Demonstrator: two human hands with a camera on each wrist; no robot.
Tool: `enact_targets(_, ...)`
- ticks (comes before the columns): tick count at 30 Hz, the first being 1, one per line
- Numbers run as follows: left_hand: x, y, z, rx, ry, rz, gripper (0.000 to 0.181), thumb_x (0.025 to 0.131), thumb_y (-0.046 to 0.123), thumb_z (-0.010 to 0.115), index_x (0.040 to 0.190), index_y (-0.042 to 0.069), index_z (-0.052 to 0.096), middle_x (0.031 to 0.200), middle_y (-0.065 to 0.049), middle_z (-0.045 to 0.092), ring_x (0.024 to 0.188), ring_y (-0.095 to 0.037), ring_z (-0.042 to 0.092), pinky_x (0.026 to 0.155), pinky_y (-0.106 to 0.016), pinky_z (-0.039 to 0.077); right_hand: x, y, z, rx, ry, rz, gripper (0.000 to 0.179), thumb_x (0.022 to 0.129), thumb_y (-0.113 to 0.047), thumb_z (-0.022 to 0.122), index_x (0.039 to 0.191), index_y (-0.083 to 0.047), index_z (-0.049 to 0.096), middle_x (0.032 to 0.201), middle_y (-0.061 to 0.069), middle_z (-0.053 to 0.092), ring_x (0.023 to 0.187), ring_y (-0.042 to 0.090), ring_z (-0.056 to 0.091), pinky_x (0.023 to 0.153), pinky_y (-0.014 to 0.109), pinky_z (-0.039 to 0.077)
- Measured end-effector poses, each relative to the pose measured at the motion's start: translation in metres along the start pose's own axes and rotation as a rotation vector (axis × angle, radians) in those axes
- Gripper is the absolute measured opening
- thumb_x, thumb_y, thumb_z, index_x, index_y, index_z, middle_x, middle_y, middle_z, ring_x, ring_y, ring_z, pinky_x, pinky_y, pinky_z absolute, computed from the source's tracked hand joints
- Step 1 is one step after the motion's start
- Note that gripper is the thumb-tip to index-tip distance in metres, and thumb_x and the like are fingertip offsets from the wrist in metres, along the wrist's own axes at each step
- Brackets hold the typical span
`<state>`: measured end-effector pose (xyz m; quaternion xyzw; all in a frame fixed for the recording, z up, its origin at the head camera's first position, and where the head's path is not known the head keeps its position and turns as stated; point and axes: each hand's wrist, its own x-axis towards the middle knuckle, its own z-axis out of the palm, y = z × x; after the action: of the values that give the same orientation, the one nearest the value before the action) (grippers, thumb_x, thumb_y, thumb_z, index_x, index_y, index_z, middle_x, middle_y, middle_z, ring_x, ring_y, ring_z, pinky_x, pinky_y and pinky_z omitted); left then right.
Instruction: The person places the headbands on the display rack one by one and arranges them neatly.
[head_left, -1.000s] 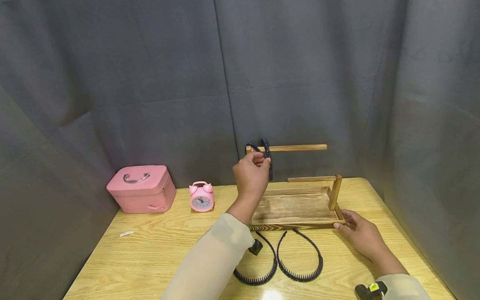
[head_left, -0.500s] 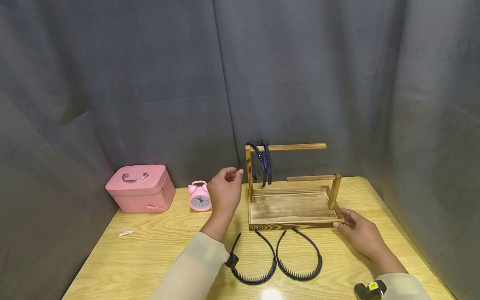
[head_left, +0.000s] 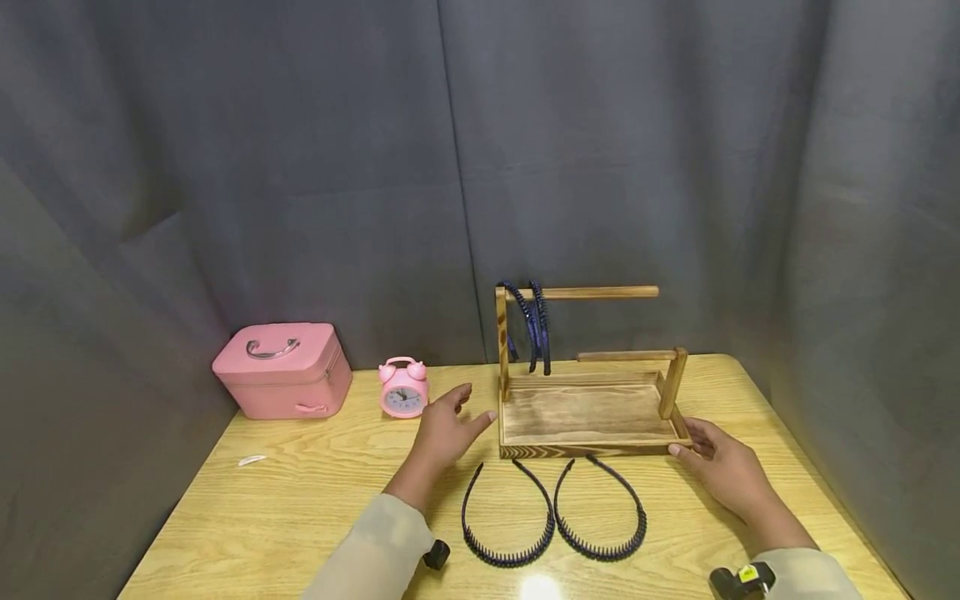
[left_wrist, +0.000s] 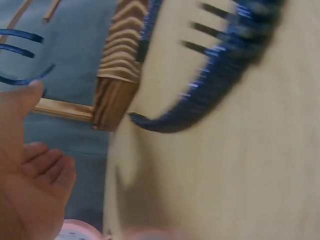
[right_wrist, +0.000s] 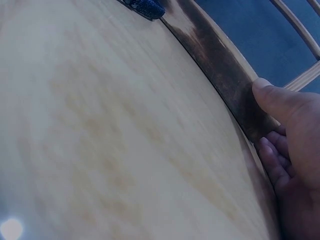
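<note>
My left hand (head_left: 444, 429) hovers left of the wooden stand (head_left: 592, 451), between it and the pink alarm clock (head_left: 403, 400), thumb and fingers spread apart with nothing in them. At the stand's front right corner, my right hand (head_left: 727, 471) grips the tray's edge, thumb on the front face and fingers round the side. Two dark blue toothed headbands (head_left: 542, 321) hang from the upper bar by the left post. On the table before the stand lie a left headband (head_left: 551, 523) and a right headband (head_left: 642, 523), side by side, open ends toward the tray.
A pink case (head_left: 281, 379) with a metal handle stands at the back left. A small white object (head_left: 252, 459) lies in front of it. The stand's lower bar (head_left: 626, 356) juts left from its right post. Grey curtains (head_left: 337, 183) enclose the table at the back and sides.
My left hand has let go of a headband on the upper bar, then moved left and down, its fingers spreading. The right hand has stayed at the stand's corner.
</note>
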<state>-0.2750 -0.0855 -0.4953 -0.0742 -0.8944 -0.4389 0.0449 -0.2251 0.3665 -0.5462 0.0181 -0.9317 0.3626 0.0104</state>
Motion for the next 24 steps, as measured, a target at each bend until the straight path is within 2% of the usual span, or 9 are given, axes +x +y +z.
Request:
enact_targets(5, -0.002, -0.008, 0.015, 0.000, -0.124, 0.049, 0.080, 0.100, 0.039, 0.082, 0.164, 0.006, 0.047, 0.162, -0.021, 0.056, 0.144, -0.044, 0.060, 0.118, -0.056, 0.053, -0.001, -0.001, -0.001, -0.003, 0.003, -0.002, 0.093, 0.106, -0.066, 0.060, 0.166, 0.001, 0.037, 0.157, 0.036, 0.053, 0.139, 0.057, 0.058, 0.110, 0.069, 0.052)
enact_targets(9, -0.006, -0.009, 0.026, -0.001, -0.187, 0.054, 0.087, 0.097, 0.040, 0.085, 0.166, 0.006, 0.045, 0.162, -0.020, 0.055, 0.146, -0.037, 0.060, 0.120, -0.052, 0.052, -0.001, -0.002, -0.001, -0.001, -0.001, 0.000, 0.092, 0.106, -0.066, 0.060, 0.166, 0.001, 0.038, 0.157, 0.036, 0.053, 0.139, 0.056, 0.058, 0.110, 0.068, 0.053)
enact_targets(16, -0.008, -0.011, 0.033, 0.046, -0.194, 0.061, 0.087, 0.095, 0.040, 0.088, 0.165, 0.008, 0.047, 0.158, -0.018, 0.061, 0.148, -0.035, 0.058, 0.122, -0.051, 0.049, -0.002, -0.004, 0.001, 0.012, 0.003, 0.009, 0.092, 0.105, -0.066, 0.061, 0.167, -0.002, 0.039, 0.158, 0.034, 0.054, 0.139, 0.055, 0.059, 0.111, 0.067, 0.053)
enact_targets(21, -0.008, -0.015, 0.035, 0.039, -0.202, 0.053, 0.085, 0.095, 0.038, 0.087, 0.166, 0.011, 0.048, 0.159, -0.015, 0.061, 0.152, -0.036, 0.053, 0.125, -0.052, 0.046, -0.002, -0.003, 0.000, -0.004, 0.005, 0.005, 0.091, 0.106, -0.065, 0.061, 0.167, -0.002, 0.039, 0.156, 0.035, 0.054, 0.139, 0.055, 0.059, 0.110, 0.068, 0.054)
enact_targets(24, -0.008, -0.017, 0.035, 0.015, -0.213, 0.059, 0.085, 0.096, 0.038, 0.087, 0.166, 0.011, 0.047, 0.158, -0.015, 0.061, 0.150, -0.035, 0.055, 0.125, -0.052, 0.046, -0.002, -0.002, 0.000, 0.003, 0.000, 0.007, 0.090, 0.106, -0.065, 0.061, 0.166, -0.001, 0.039, 0.156, 0.036, 0.053, 0.139, 0.056, 0.059, 0.110, 0.068, 0.053)
